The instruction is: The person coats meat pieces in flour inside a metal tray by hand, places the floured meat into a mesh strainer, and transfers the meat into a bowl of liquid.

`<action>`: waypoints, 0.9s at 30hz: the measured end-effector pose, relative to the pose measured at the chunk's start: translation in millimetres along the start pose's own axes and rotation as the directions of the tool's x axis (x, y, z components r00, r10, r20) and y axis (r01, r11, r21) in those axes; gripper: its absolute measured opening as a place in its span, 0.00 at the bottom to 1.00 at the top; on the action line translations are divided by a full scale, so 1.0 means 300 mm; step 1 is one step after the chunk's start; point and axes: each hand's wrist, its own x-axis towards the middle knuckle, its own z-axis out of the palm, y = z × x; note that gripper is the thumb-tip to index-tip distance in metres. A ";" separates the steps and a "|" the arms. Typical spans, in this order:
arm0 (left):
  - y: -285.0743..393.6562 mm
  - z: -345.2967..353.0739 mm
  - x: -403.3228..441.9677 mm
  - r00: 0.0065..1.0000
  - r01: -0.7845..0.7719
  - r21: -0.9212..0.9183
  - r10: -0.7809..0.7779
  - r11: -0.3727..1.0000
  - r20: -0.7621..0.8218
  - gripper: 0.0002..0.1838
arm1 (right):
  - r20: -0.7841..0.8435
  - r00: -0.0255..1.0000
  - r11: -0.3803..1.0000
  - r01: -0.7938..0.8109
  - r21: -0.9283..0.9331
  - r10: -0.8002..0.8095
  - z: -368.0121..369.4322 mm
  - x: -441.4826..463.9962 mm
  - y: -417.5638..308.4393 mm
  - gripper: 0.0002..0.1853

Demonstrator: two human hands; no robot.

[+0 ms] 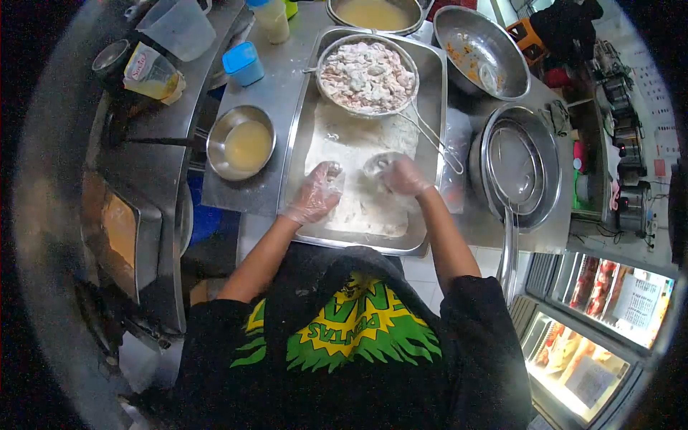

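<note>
Both hands wear clear plastic gloves dusted with white powder, over a deep metal tray [294,154] of white flour [351,204]. My left hand [317,192] is at the tray's left side, its fingers curled in; what they hold, if anything, is hidden by the powder and glove. Over the flour to the right is my right hand [401,174], its whitened fingers smeared by motion, so their grip is unclear. Beyond the hands, a round strainer [320,89] heaped with flour-coated raw meat pieces [369,75] rests across the tray, its wire handle pointing toward the lower right.
A steel bowl of pale liquid [247,145] stands left of the tray, near a blue-lidded tub [242,63]. On the right are a large bowl with orange remnants [480,54] and a long-handled sieve [514,168] in a basin. More pale liquid fills a bowl [373,14] behind.
</note>
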 end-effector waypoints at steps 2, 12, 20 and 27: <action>-0.014 0.003 0.001 0.997 0.036 -0.013 -0.035 0.999 0.075 0.28 | -0.030 0.988 0.912 0.128 -0.389 -0.151 0.029 -0.089 -0.152 0.10; 0.051 -0.053 0.011 0.980 0.090 0.120 -0.110 0.989 0.166 0.27 | 0.067 0.990 0.670 -0.032 -0.741 0.122 0.063 -0.105 -0.294 0.16; 0.005 -0.031 -0.015 0.986 0.056 0.000 -0.056 0.998 0.160 0.27 | 0.196 0.965 0.838 0.247 -0.486 -0.171 0.011 -0.044 -0.518 0.13; 0.011 -0.019 -0.008 0.990 -0.076 0.126 0.060 0.989 0.129 0.25 | 0.087 0.817 0.756 0.563 -0.334 -0.570 -0.122 0.289 -0.646 0.13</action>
